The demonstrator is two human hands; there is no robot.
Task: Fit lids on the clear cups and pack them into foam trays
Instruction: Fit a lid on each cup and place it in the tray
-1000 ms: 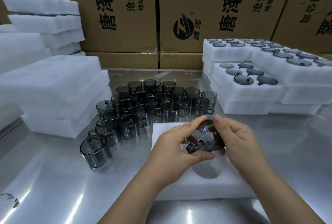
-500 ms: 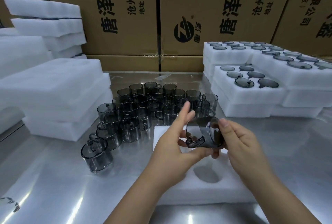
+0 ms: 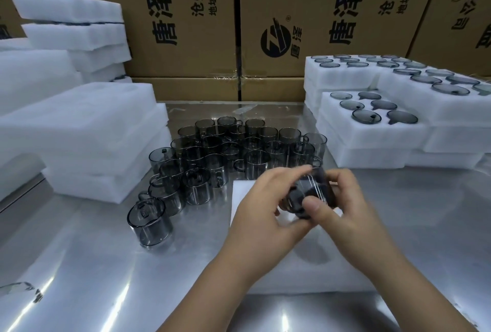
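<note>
Both hands hold one smoky clear cup (image 3: 309, 193) tilted on its side above a white foam tray (image 3: 305, 276). My left hand (image 3: 268, 214) wraps it from the left, fingers over its top. My right hand (image 3: 342, 206) grips it from the right, thumb pressed on the front. A round pocket (image 3: 314, 254) in the tray lies open just below the cup. Whether a lid sits on the held cup is hidden by my fingers. A cluster of several similar cups (image 3: 231, 153) stands behind on the metal table (image 3: 79, 265).
Stacked foam trays packed with cups (image 3: 372, 113) sit at the right. Plain foam slabs (image 3: 79, 129) pile up at the left, more behind them (image 3: 71, 28). Cardboard boxes (image 3: 305, 12) form a wall at the back. One cup (image 3: 148, 221) stands apart nearest the front.
The cup has been turned in my hands and lowered toward the tray. My left fingers, raised half a second ago, now close over it, and my right thumb has come to the front.
</note>
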